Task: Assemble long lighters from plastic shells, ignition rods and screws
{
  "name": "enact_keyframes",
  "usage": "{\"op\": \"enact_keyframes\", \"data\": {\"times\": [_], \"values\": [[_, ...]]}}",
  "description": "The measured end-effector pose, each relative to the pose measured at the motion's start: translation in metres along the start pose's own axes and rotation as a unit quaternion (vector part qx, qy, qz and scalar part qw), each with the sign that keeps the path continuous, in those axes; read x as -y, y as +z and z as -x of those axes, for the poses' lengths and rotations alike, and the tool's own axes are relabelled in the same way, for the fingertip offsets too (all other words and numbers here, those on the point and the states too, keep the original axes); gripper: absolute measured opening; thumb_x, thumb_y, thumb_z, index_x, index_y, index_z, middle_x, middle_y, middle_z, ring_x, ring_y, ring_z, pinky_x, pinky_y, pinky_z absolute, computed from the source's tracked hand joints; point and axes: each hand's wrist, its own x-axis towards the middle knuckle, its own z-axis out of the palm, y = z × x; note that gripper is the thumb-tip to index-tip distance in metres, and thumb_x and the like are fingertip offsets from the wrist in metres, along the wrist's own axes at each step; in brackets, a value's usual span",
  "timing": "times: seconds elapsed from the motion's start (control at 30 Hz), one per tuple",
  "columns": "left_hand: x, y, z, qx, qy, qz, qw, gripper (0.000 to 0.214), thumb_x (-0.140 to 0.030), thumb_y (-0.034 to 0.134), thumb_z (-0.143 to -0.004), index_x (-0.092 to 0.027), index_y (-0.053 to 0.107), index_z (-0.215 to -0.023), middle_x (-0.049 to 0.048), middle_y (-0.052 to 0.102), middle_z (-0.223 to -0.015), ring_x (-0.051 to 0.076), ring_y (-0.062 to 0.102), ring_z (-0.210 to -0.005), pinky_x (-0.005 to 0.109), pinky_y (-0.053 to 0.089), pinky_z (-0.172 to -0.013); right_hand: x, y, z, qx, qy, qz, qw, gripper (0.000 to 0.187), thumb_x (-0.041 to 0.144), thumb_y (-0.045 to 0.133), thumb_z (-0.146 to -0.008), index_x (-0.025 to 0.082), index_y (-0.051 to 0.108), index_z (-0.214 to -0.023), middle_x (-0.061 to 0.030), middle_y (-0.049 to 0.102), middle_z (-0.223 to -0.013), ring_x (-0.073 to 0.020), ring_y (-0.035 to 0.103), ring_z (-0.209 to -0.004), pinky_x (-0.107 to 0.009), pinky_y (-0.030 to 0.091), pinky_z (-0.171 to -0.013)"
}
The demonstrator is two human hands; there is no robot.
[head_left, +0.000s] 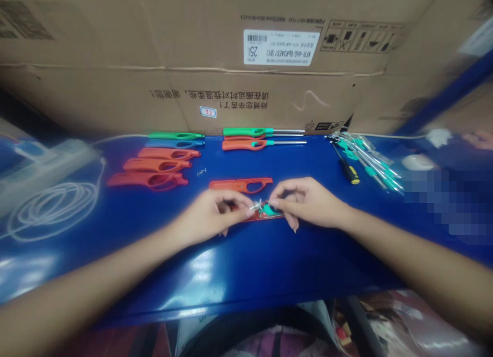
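Head view: the small silvery part [256, 207] could drop onto the glossy blue desk [300, 267] if the left grip [215, 213], pinched nearly closed on it, loosens. Between both grips lies the red plastic shell [254, 218]; the right grip [308, 203], fingertips narrowed, meets its teal plastic insert [270, 210], hold indeterminate.

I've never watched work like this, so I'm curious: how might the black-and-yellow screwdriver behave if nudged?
The screwdriver would likely stay stiff, as its shaft looks straight. Its handle, much thicker than the shaft, would probably make it pivot rather than roll straight. It may slide easily, since the blue table looks glossy.
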Motion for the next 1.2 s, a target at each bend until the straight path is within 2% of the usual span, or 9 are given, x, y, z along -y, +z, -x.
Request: {"op": "enact_keyframes", "data": {"times": [0.2,0.37,0.57,1.0,1.2], "values": [[0.000,0.000,0.000,0.000,0.008,0.008,1.000,0.028,-0.035,0.075,-0.082,-0.013,0.075,-0.099,0.0037,0.073,-0.081,0.003,0.051,-0.040,0.014,0.042,-0.036,-0.005,-0.002,-0.003,0.031,-0.003,-0.025,0.999,0.035,0.046,0.075,-0.084,0.014,0.063,-0.091,-0.0002,0.068,-0.059,-0.0131,0.069,-0.053,-0.022,0.057,-0.052],[0.001,0.000,-0.002,-0.002,0.023,-0.001,1.000,0.029,-0.035,0.076,-0.081,-0.013,0.076,-0.100,0.0045,0.074,-0.084,0.003,0.050,-0.041,0.014,0.042,-0.036,-0.008,-0.001,-0.003,0.040,-0.035,0.002,0.999,0.029,0.041,0.073,-0.087,0.013,0.064,-0.089,0.0011,0.067,-0.061,-0.0098,0.066,-0.052,-0.020,0.056,-0.052],[0.004,-0.001,-0.003,0.001,0.028,-0.005,1.000,0.028,-0.034,0.077,-0.081,-0.014,0.076,-0.100,0.0037,0.075,-0.082,0.003,0.050,-0.040,0.014,0.042,-0.035,-0.010,0.001,-0.003,0.016,-0.065,0.031,0.997,0.031,0.044,0.071,-0.087,0.013,0.065,-0.090,0.0016,0.064,-0.058,-0.0102,0.064,-0.051,-0.021,0.055,-0.050],[0.004,-0.001,-0.002,0.005,0.028,-0.006,1.000,0.027,-0.035,0.077,-0.082,-0.015,0.077,-0.100,0.0030,0.075,-0.081,0.003,0.050,-0.041,0.013,0.041,-0.036,-0.011,0.000,-0.004,0.019,-0.072,0.026,0.997,0.029,0.041,0.072,-0.087,0.013,0.065,-0.089,0.0014,0.065,-0.058,-0.0097,0.064,-0.050,-0.020,0.055,-0.049],[0.002,-0.002,-0.001,0.007,0.024,-0.016,1.000,0.026,-0.033,0.076,-0.083,-0.014,0.077,-0.101,0.0008,0.072,-0.070,0.004,0.048,-0.040,0.013,0.039,-0.036,-0.012,0.000,-0.004,0.020,-0.068,0.044,0.996,0.033,0.045,0.071,-0.087,0.013,0.066,-0.090,0.0008,0.065,-0.058,-0.0102,0.064,-0.050,-0.020,0.055,-0.050]]}}
